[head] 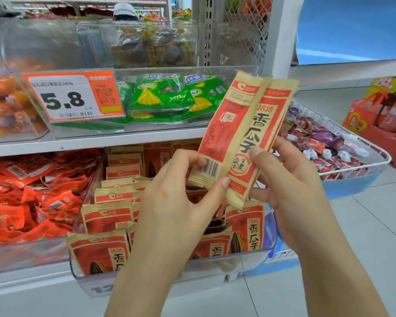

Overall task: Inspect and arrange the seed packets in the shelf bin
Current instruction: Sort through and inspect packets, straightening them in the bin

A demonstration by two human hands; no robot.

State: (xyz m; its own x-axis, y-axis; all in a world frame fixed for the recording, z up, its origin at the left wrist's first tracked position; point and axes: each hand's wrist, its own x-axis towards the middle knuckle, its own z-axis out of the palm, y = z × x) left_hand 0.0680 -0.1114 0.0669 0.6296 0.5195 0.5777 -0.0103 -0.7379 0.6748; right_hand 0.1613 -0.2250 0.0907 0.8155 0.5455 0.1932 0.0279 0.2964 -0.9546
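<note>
- Your left hand (169, 202) pinches the barcode end of the back-facing seed packet (224, 133), thumb against its lower edge.
- Your right hand (290, 179) grips the front-facing seed packet (261, 145), fingers curled behind it.
- Both packets overlap, held tilted above the clear shelf bin (146, 273).
- That bin holds more matching packets (105, 216), standing in rows.

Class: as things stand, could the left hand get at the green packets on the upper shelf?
Probably not yet: the left hand is pinching a seed packet, though the green packets lie unobstructed just above.
</note>
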